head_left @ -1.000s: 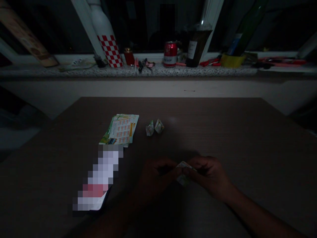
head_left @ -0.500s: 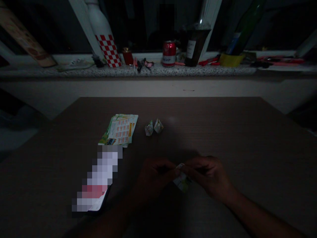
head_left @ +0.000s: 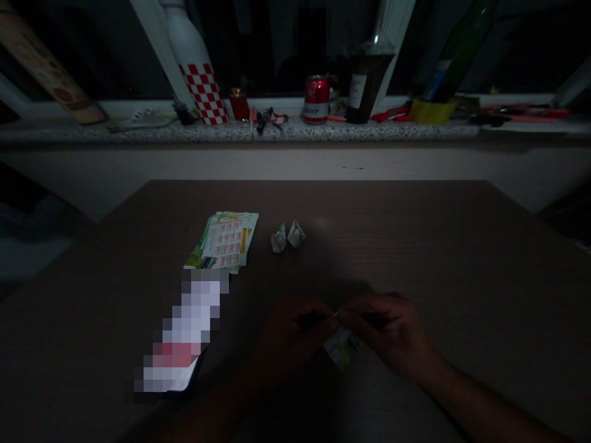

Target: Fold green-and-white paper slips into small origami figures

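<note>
Both hands meet near the front middle of a dark wooden table [head_left: 415, 234]. My left hand [head_left: 289, 335] and my right hand [head_left: 390, 332] pinch a small printed piece of folded paper [head_left: 342, 347] between their fingertips; it hangs just below them. Two small folded paper shapes [head_left: 287, 236] lie side by side farther back on the table. To their left lies a stack of printed paper sheets [head_left: 225, 241].
A pixelated flat object [head_left: 180, 335] lies at the front left. On the stone windowsill [head_left: 138, 132] behind the table stand a white bottle with red checks [head_left: 194, 61], a red can [head_left: 316, 98], dark bottles [head_left: 364, 80] and small clutter.
The paper has dropped lower beneath my fingertips and more of its printed face shows. Both hands stay nearly in place.
</note>
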A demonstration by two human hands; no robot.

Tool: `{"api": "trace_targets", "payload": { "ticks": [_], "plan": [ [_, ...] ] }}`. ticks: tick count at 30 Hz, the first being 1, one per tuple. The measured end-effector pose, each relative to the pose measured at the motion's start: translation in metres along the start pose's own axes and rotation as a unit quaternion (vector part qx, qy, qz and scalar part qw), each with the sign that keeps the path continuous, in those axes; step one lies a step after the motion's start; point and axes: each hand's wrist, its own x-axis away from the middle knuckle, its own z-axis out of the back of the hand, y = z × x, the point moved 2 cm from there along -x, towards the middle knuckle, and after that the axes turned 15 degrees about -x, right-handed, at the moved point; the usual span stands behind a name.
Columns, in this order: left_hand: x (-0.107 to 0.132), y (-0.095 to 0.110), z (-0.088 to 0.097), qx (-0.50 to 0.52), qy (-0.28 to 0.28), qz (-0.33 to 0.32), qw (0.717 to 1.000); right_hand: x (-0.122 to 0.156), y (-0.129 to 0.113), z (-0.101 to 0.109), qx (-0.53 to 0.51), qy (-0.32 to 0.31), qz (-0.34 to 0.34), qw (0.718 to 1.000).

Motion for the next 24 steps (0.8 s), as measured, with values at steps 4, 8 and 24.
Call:
{"api": "trace_targets", "payload": {
  "ticks": [4,8,24],
  "plan": [
    [-0.0008,0.0024,0.0016,-0.013,0.006,-0.006,1.0,0.0,-0.0038,0.0,0.012,0.007,0.019,1.0],
    [-0.0007,0.0016,0.0003,0.012,-0.014,0.02,1.0,-0.0008,-0.0049,0.0,0.029,-0.011,0.022,0.999],
    [-0.0021,0.0012,-0.0008,-0.029,0.018,0.01,0.999,0.001,0.0042,0.0026,0.009,-0.024,-0.042,0.999]
  ]
}}
